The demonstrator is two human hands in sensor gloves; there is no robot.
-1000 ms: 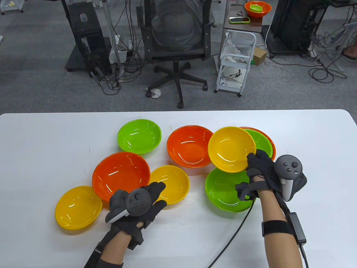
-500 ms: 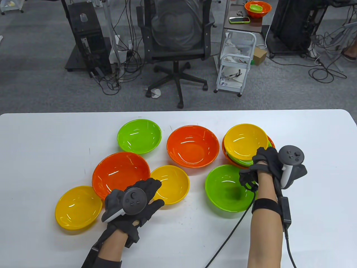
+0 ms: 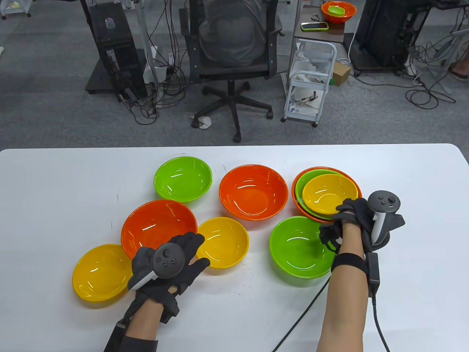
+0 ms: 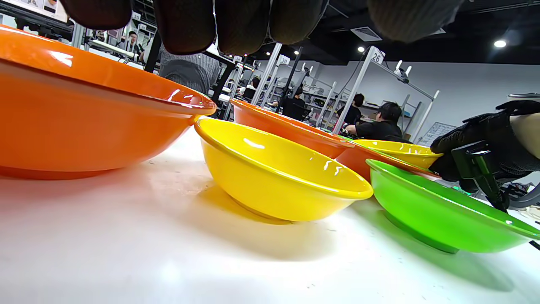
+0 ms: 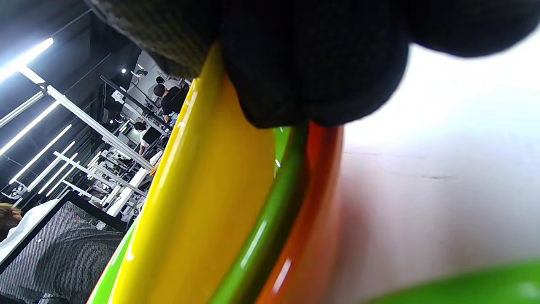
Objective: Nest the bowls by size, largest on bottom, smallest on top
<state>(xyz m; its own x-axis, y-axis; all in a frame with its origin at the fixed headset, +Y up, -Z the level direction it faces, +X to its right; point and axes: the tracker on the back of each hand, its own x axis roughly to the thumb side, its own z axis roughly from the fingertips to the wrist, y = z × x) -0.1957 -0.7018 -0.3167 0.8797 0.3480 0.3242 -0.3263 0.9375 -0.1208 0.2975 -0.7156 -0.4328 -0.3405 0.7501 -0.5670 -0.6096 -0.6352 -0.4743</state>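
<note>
Bowls crowd mid-table [image 3: 55,176]; its near strip and ends lie bare.

The left hand [image 3: 166,262] lies palm down, fingers spread and extended. The right hand [image 3: 357,216] is turned on edge, its fingers [image 5: 312,67] curled forward.

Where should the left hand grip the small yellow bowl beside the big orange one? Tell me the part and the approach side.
Grip the small yellow bowl by its near rim, coming from the person's side. It sits upright and open, so a thumb can probably go inside with fingers under the flared lip. The left hand hovers there; the big orange bowl crowds the bowl's left side.
</note>
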